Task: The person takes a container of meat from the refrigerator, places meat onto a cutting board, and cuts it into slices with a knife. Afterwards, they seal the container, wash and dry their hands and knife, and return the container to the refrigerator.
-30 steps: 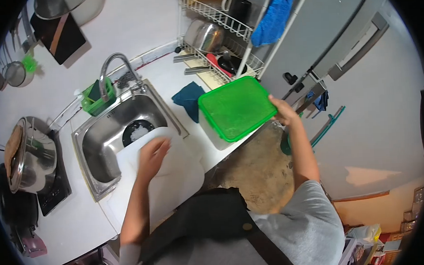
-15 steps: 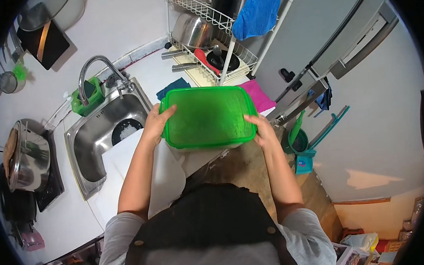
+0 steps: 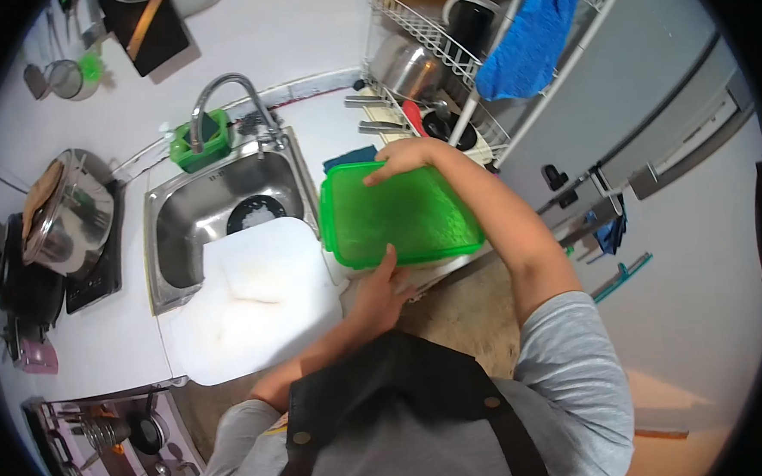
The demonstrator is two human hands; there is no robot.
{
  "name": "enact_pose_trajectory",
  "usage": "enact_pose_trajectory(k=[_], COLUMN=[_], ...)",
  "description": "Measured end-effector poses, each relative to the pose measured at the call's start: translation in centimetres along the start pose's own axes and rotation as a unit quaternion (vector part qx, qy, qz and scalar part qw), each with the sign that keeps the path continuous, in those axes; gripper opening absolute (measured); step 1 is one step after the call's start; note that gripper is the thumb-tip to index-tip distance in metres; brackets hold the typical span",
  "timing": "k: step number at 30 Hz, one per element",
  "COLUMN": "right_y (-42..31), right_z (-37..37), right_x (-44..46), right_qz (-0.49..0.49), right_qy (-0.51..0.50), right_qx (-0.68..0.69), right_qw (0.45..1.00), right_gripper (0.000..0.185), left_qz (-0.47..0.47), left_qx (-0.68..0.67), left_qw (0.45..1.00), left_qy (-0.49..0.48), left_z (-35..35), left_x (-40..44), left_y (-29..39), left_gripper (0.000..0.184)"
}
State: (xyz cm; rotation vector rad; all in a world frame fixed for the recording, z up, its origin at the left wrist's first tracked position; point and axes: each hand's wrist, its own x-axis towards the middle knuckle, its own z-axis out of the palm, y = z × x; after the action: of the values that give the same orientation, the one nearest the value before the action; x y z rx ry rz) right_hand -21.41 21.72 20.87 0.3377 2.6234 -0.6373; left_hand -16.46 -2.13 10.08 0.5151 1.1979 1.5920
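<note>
A rectangular food container with a bright green lid [image 3: 401,215] is just right of the sink, at the counter's front edge. My right hand [image 3: 409,156] reaches across and grips its far rim, thumb lying on the lid. Against the near side is my left hand [image 3: 382,296], its thumb up at the rim and its other fingers along the side wall. Whether the container rests on the counter or is held just above it, I cannot tell. A folded dark blue cloth [image 3: 351,158] lies behind it.
A white cutting board [image 3: 256,318] covers the front of the steel sink [image 3: 174,227]; the faucet [image 3: 226,78] arches behind. A wire dish rack [image 3: 426,33] with pots and a hanging blue cloth [image 3: 526,41] stands back right, near the fridge [image 3: 641,95]. A big pot [image 3: 74,224] stands left.
My hands have shifted from the container's left and right ends: the right is now at its far rim, the left at its near side. My view has turned left.
</note>
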Motion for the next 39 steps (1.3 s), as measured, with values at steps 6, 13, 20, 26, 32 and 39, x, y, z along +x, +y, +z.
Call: enact_pose_trajectory(k=[6, 13, 20, 26, 32, 39], right_y=[3.5, 4.5, 3.8, 6.1, 5.8, -3.6], right_z=[1.9, 7.5, 5.8, 8.0, 9.4, 21.1], right_x=[-3.2, -4.8, -5.5, -4.5, -12.6, -15.3], right_qz=[0.173, 0.152, 0.272, 0.164, 0.102, -0.006], right_qy=[-0.060, 0.166, 0.238, 0.256, 0.261, 0.314], right_qx=[0.224, 0.477, 0.241, 0.486, 0.405, 0.779], right_qw=[0.957, 0.850, 0.901, 0.819, 0.870, 0.543], right_gripper=[0.091, 0.079, 0.085, 0.072, 0.042, 0.025], left_qz=[-0.058, 0.144, 0.050, 0.031, -0.019, -0.061], left_qx=[-0.207, -0.083, -0.036, -0.072, 0.016, -0.038], left_qw=[0.948, 0.971, 0.992, 0.995, 0.995, 0.997], left_qy=[0.233, 0.172, 0.109, 0.061, 0.100, 0.006], left_z=[1.0, -4.5, -6.3, -5.2, -6.9, -5.6], left_x=[1.1, 7.2, 5.8, 6.1, 4.5, -0.4], left_y=[4.5, 4.4, 7.0, 8.4, 8.4, 5.6], left_gripper=[0.045, 0.048, 0.019, 0.020, 0.040, 0.031])
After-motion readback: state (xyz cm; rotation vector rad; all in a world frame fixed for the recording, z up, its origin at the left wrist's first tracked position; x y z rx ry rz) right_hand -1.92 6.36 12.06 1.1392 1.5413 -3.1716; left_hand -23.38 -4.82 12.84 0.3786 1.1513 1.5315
